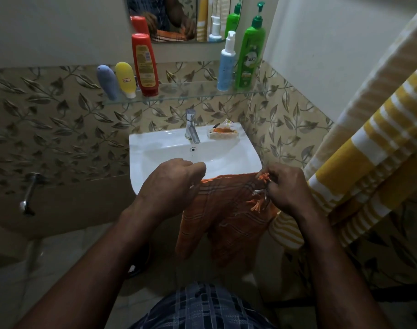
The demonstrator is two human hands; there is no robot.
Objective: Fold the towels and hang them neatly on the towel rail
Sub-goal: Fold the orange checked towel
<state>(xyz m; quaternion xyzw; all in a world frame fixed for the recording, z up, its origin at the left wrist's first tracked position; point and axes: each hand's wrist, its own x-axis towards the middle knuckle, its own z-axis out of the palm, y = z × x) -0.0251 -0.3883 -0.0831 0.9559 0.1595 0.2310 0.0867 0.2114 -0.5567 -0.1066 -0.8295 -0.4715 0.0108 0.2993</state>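
The orange towel (226,217) with thin dark lines is in the middle of the frame, held up in the air just in front of the near edge of the white sink (153,148). The left hand (169,184) is curled over the towel's top left edge and grips it; its fingertips are tucked under and hidden. The right hand (285,186) pinches the top right corner, where orange and white tassels stick out between the fingers. The towel hangs down in two loose flaps, and its low part is dark, so the folds there are hard to make out. Behind it, the sink has a shiny tap (192,127) and a soap dish (223,133) at the back. Above is a glass shelf (191,92) with a red bottle (144,65), a yellow tube (125,78), a blue-grey tube (107,81), a white pump bottle (226,62) and a green pump bottle (249,58). The mirror (179,17) at the top is cut off. On the right side hangs a yellow striped towel (369,148); its top runs out of the frame, so what holds it cannot be seen.
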